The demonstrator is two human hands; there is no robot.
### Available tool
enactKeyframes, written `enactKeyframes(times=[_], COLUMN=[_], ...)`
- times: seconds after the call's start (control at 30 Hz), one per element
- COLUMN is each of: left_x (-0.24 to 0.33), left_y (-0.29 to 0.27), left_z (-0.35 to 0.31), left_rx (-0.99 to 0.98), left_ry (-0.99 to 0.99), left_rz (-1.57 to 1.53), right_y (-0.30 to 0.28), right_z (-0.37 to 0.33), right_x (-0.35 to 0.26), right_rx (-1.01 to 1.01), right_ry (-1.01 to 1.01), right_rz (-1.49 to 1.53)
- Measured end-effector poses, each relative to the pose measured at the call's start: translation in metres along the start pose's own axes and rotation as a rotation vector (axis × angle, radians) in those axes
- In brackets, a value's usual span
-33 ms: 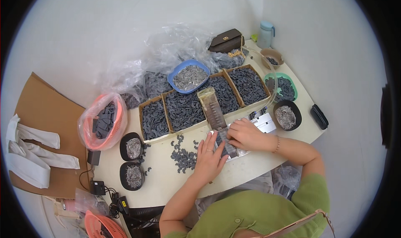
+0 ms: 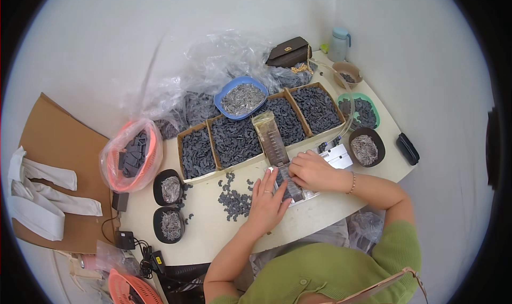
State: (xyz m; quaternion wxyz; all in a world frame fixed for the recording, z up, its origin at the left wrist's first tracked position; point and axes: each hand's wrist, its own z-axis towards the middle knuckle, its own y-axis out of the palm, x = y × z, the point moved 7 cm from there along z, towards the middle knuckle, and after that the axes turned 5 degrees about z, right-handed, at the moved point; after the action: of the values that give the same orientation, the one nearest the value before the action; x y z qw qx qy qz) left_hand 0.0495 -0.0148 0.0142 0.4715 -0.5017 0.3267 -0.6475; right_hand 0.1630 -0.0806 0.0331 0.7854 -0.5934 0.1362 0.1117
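A metal fixture [image 2: 337,157] with rows of small dark grey pieces lies at the table's near edge, partly covered by both hands. My left hand [image 2: 266,204] rests along its left side, fingers stretched out and spread. On top of it, my right hand [image 2: 311,170] has its fingers bent and pressed together; whatever they pinch is hidden. A slotted clear-brown block [image 2: 271,138] leans from the boxes toward the fixture. Left of my left hand lies a loose pile of small dark grey plastic pieces [image 2: 234,201].
Cardboard boxes of dark grey pieces [image 2: 234,141] line the middle. A blue basin [image 2: 217,102] of metal pins sits on them. Black bowls of pins [image 2: 156,226] [image 2: 382,149] stand left and right. Further out are a pink basket [image 2: 158,153], green bowl [image 2: 377,114], black case [image 2: 407,148] and air tube [image 2: 352,104].
My right hand has shifted very slightly to the left over the fixture. My left hand stays in place.
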Motion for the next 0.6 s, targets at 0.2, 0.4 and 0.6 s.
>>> enactKeyframes(times=[0.2,0.4,0.6], left_x=[0.007,0.014,0.008], left_y=[0.011,0.019,0.008], left_z=[-0.004,-0.004,-0.003], left_rx=[-0.019,-0.078,-0.092], left_ry=[-0.018,-0.085,-0.140], left_rz=[-0.062,-0.134,-0.193], right_y=[0.007,-0.051,-0.066], right_z=[0.017,0.093,0.126], right_x=[0.003,0.026,0.049], right_rx=[-0.053,0.154,0.430], right_ry=[-0.097,0.028,-0.024], right_rz=[-0.240,-0.022,-0.062])
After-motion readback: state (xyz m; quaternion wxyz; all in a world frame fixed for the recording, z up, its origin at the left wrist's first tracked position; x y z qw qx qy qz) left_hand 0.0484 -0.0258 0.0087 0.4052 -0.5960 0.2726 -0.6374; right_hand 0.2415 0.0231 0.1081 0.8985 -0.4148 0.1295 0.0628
